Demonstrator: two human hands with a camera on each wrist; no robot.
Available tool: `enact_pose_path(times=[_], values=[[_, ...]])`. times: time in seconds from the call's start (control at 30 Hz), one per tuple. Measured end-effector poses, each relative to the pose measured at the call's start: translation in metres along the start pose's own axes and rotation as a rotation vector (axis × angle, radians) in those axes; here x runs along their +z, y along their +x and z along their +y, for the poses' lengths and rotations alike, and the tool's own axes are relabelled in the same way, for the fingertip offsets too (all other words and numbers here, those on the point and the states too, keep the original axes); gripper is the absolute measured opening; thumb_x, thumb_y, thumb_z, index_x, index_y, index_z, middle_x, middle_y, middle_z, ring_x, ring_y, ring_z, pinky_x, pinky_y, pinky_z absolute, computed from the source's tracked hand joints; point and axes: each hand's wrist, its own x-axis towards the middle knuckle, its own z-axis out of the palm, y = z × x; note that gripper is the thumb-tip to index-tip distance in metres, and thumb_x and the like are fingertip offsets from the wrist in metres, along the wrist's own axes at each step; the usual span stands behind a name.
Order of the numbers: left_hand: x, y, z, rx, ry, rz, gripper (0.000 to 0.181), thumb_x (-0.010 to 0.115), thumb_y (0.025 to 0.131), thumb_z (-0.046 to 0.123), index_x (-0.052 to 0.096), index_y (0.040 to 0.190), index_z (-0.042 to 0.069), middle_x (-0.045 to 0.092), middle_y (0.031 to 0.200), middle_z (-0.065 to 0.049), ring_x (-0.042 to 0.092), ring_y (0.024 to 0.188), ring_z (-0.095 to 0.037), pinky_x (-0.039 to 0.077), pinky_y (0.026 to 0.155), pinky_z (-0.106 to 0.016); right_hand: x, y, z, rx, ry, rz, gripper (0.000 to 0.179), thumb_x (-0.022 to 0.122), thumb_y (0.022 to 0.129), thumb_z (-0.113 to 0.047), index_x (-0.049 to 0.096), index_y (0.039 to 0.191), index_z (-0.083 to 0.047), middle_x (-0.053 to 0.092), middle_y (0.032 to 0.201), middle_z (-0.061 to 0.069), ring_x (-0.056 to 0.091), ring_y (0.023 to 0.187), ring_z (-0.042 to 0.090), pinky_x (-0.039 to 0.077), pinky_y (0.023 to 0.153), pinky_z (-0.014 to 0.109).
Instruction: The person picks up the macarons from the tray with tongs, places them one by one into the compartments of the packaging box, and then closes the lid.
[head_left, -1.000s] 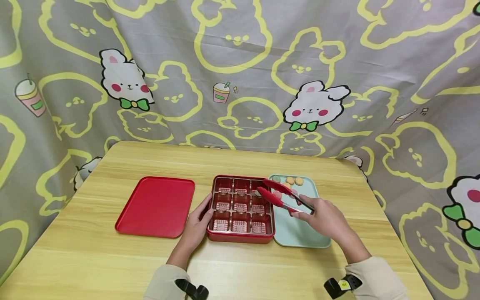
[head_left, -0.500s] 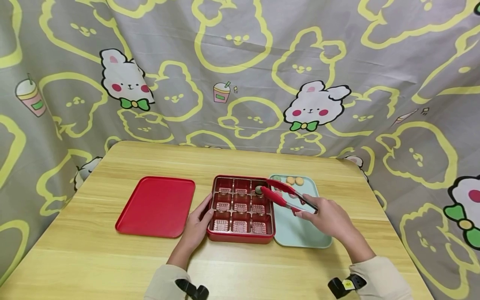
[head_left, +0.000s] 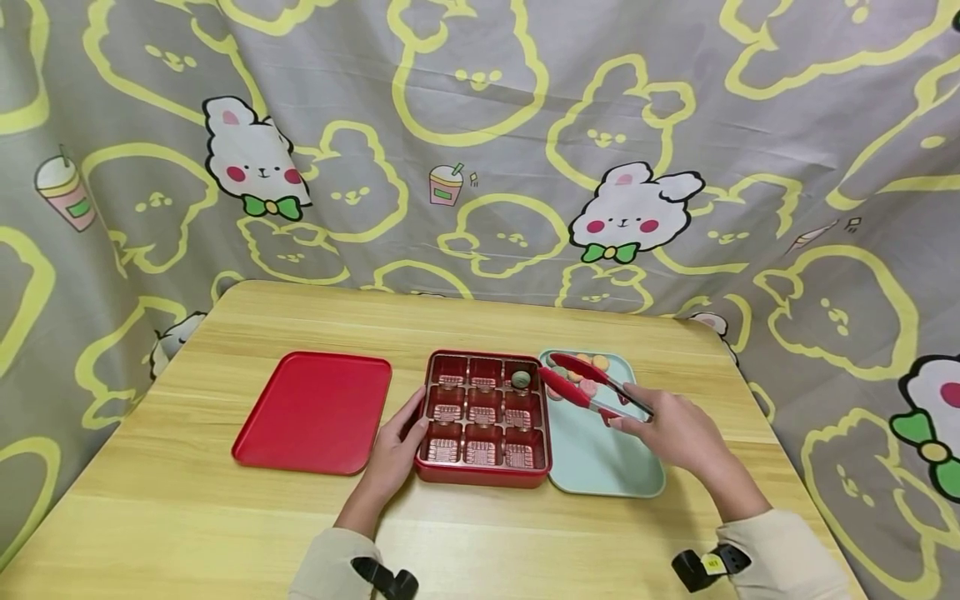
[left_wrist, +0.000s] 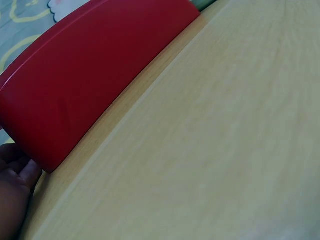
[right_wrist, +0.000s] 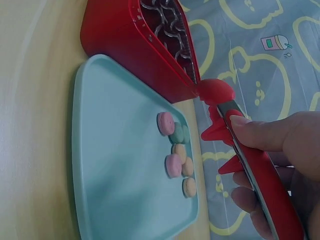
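My right hand (head_left: 675, 429) grips a pair of red-tipped tongs (head_left: 567, 388). Their tips are spread, with nothing between them, over the left side of the mint tray (head_left: 611, 467). A green macaron (head_left: 521, 380) sits in the back right compartment of the red box (head_left: 480, 477), whose other compartments hold nothing. My left hand (head_left: 393, 450) rests against the box's left wall, fingers extended along it; in the left wrist view the fingers (left_wrist: 20, 170) touch the box's lower corner. Pink macarons (right_wrist: 173, 165), green ones and tan ones lie at the tray's far end.
A red lid (head_left: 311, 414) lies flat on the wooden table (head_left: 480, 542), left of the box. The tray stands close against the box's right side. A patterned curtain (head_left: 480, 150) hangs behind the table and at both sides.
The tongs have let go of the green macaron, which now rests in the back right compartment. My right hand has drawn them rightward over the tray. My left hand has stayed at the box.
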Motion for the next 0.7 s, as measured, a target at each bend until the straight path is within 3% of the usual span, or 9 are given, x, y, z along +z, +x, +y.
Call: enact_pose_path(times=[0.1,0.17,0.4,0.7], values=[[0.0,0.0,0.0,0.001,0.002,0.004,0.049,0.048,0.098,0.009,0.037,0.145,0.01,0.037,0.149,-0.011,0.028,0.14,-0.028,0.023,0.115,-0.046,-0.001,0.0,0.002,-0.002,-0.006,0.002,0.068,0.071,0.08,-0.043,0.053,0.134,-0.006,0.065,0.106,0.025,0.053,0.074,0.023,0.033,0.052,0.028],[0.0,0.0,0.0,-0.002,0.007,0.005,0.049,0.048,0.098,0.009,0.037,0.145,0.01,0.037,0.148,-0.011,0.028,0.139,-0.028,0.023,0.115,-0.046,-0.002,0.0,0.003,0.0,-0.013,-0.002,0.069,0.071,0.08,-0.044,0.053,0.134,-0.005,0.061,0.115,0.028,0.055,0.078,0.024,0.034,0.052,0.028],[0.0,0.0,-0.001,0.01,0.005,-0.003,0.049,0.047,0.098,0.008,0.036,0.146,0.009,0.036,0.149,-0.012,0.028,0.14,-0.029,0.022,0.115,-0.046,-0.003,0.002,0.011,0.022,-0.019,-0.024,0.069,0.07,0.081,-0.044,0.052,0.135,-0.005,0.06,0.117,0.03,0.055,0.076,0.024,0.033,0.051,0.028],[0.002,0.01,-0.033,0.033,-0.032,0.007,0.049,0.049,0.098,0.015,0.038,0.145,0.021,0.037,0.149,-0.004,0.027,0.14,-0.024,0.021,0.116,-0.045,0.0,0.008,0.022,0.062,-0.045,-0.058,0.071,0.069,0.081,-0.045,0.048,0.138,-0.006,0.053,0.124,0.033,0.055,0.074,0.025,0.032,0.048,0.029]])
